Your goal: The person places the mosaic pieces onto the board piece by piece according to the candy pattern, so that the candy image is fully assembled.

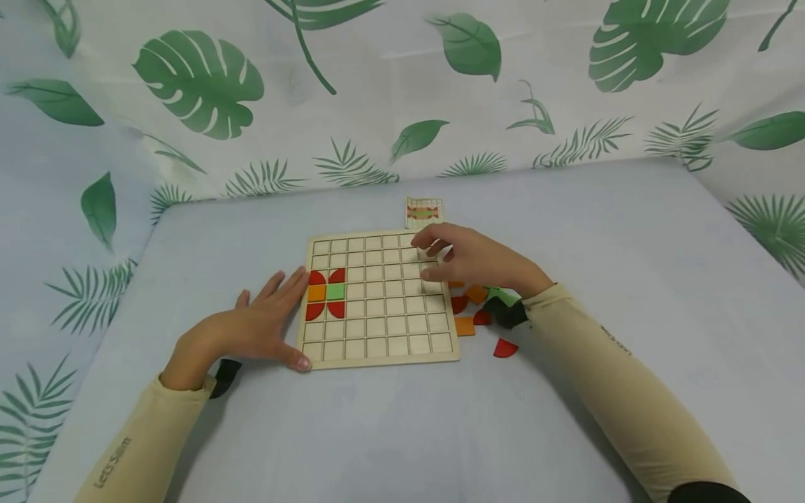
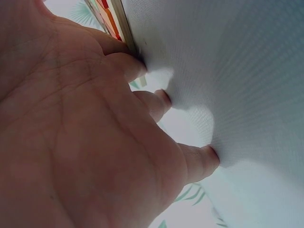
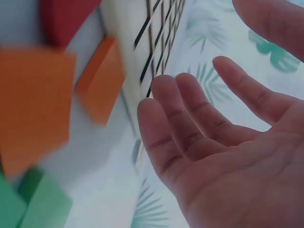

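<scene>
A square wooden grid board point(image 1: 386, 307) lies on the table. In its left columns, an orange square point(image 1: 316, 293) and a green square point(image 1: 336, 291) sit side by side, with red quarter-circle pieces point(image 1: 336, 309) above and below them. Along the board's left edge rests my left hand point(image 1: 248, 335), fingers spread, its thumb at the near left corner. My right hand point(image 1: 481, 258) hovers over the board's far right part, fingers loosely bent. Nothing shows between those fingers point(image 3: 166, 128) in the right wrist view.
Beside the board's right edge lie several loose pieces, among them an orange piece point(image 1: 465, 326), a red quarter-circle point(image 1: 505, 348) and a green piece point(image 1: 503, 295), partly behind the right wrist. A small pattern card point(image 1: 425, 212) lies past the board's far edge. Leaf-print cloth point(image 1: 377, 126) hangs behind.
</scene>
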A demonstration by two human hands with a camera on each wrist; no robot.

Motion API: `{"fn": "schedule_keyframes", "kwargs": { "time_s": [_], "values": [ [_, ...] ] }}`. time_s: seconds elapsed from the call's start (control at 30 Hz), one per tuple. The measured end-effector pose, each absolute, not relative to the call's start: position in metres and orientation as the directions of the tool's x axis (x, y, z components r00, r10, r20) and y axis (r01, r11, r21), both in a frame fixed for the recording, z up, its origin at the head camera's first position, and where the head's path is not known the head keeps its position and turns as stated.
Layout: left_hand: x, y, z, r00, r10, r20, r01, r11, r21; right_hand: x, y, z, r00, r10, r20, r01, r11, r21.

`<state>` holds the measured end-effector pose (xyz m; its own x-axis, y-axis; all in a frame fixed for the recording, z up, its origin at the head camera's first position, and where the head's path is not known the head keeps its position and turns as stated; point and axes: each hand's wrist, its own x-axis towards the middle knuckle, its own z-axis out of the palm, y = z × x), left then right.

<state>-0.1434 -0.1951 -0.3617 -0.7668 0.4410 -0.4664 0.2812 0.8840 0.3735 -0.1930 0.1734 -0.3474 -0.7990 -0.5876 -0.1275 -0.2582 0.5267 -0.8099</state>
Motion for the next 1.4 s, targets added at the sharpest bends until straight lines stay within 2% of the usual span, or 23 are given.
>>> {"fn": "schedule_keyframes", "kwargs": {
  "time_s": [0.23, 0.47, 0.73, 1.13, 1.4],
  "values": [
    [-0.142, -0.196, -0.361, -0.77, 0.437, -0.464, 0.279, 0.886, 0.371, -0.202, 0.184, -0.353, -0.833, -0.529, -0.16, -0.244, 0.612, -0.753],
    [-0.141, -0.196, -0.362, -0.769, 0.442, -0.462, 0.276, 0.881, 0.385, -0.207, 0.194, -0.353, -0.829, -0.526, -0.192, -0.242, 0.645, -0.724],
    [-0.141, -0.197, -0.362, -0.769, 0.448, -0.455, 0.283, 0.878, 0.386, -0.211, 0.206, -0.354, -0.83, -0.478, -0.287, -0.172, 0.709, -0.684],
    [-0.143, -0.198, -0.362, -0.769, 0.453, -0.452, 0.29, 0.876, 0.385, -0.212, 0.206, -0.357, -0.804, -0.494, -0.331, -0.181, 0.734, -0.655],
    [-0.145, -0.197, -0.364, -0.763, 0.446, -0.468, 0.283, 0.881, 0.379, -0.21, 0.203, -0.36, -0.773, -0.57, -0.279, -0.274, 0.696, -0.663]
  ]
}}
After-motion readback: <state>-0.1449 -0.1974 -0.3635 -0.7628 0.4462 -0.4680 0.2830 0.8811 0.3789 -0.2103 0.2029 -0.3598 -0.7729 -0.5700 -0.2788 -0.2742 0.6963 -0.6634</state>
